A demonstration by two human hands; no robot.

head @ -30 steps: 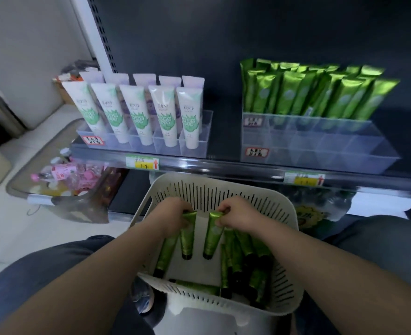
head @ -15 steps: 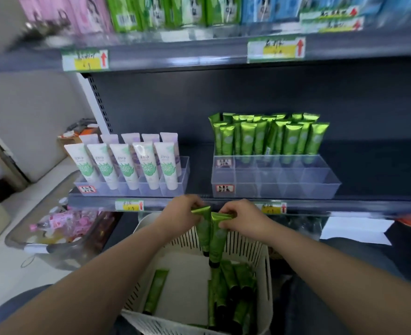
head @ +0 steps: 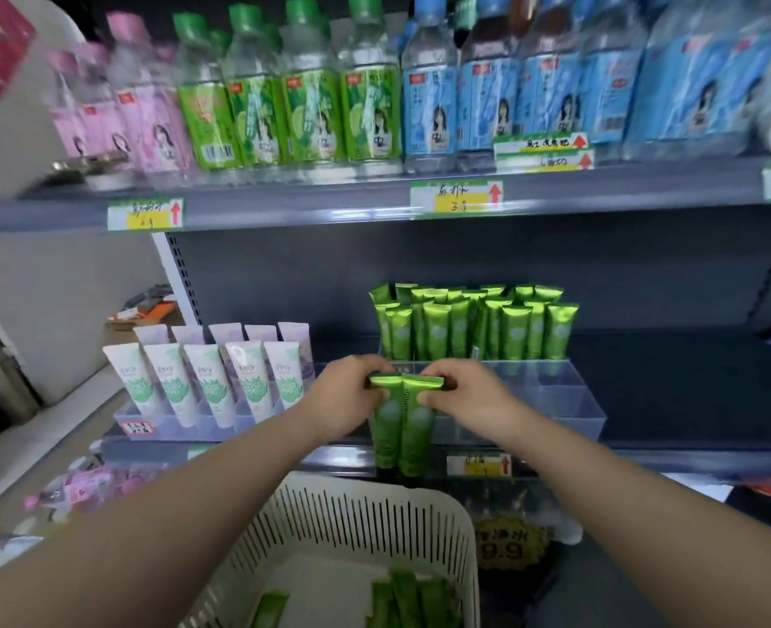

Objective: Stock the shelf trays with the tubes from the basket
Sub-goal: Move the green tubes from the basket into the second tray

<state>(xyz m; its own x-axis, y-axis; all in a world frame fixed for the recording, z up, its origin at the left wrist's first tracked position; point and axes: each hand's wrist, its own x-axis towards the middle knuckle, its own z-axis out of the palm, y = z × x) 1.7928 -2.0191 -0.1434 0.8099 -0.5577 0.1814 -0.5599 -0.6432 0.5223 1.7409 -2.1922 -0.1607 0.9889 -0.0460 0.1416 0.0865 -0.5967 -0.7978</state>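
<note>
The person is carrying tubes to the shelf (head: 691, 464); the left hand (head: 347, 396) pinches the flat top of one shiny green plastic tube (head: 385, 426); the right hand (head: 465, 396) pinches the top of a second shiny green tube (head: 417, 430) beside it; both hang cap down, touching. Just behind the hands stands the clear plastic tray (head: 569, 401) with free slots; next, each tube probably has to drop cap down into a slot. Below the hands sits the white slotted plastic basket (head: 374, 514). A moment ago the hands were lower, just over the basket.
</note>
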